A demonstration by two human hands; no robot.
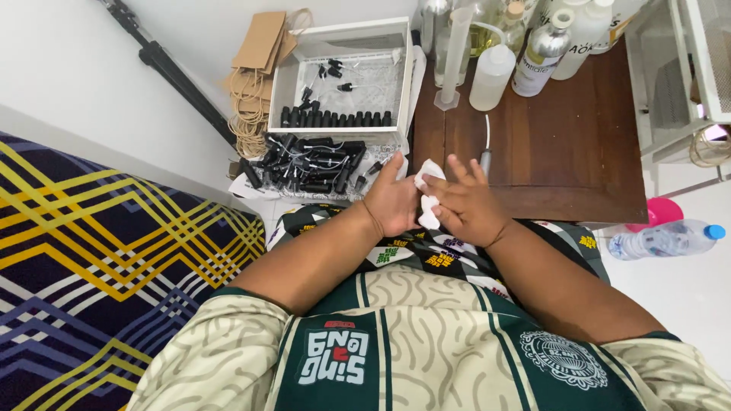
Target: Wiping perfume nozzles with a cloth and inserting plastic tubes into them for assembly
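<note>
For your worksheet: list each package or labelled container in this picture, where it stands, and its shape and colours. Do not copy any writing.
White box: floor, left of table; open, rectangular, holds black caps.
Silver bottle: table's back edge; cylindrical, labelled.
Translucent bottle: beside the silver bottle; white, rounded.
Water bottle: floor, right; clear, lying down, blue cap.
Paper bags: by the wall; flat, brown.

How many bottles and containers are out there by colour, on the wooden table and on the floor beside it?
White plastic bottles: 2, one by the clear measuring cylinder, one at the far edge.
Silver metal bottles: 1.
Clear water bottles with a blue cap: 1, lying on the floor.
Total: 4 told apart. More glass stands at the table's far edge, too cut off to count.
</note>
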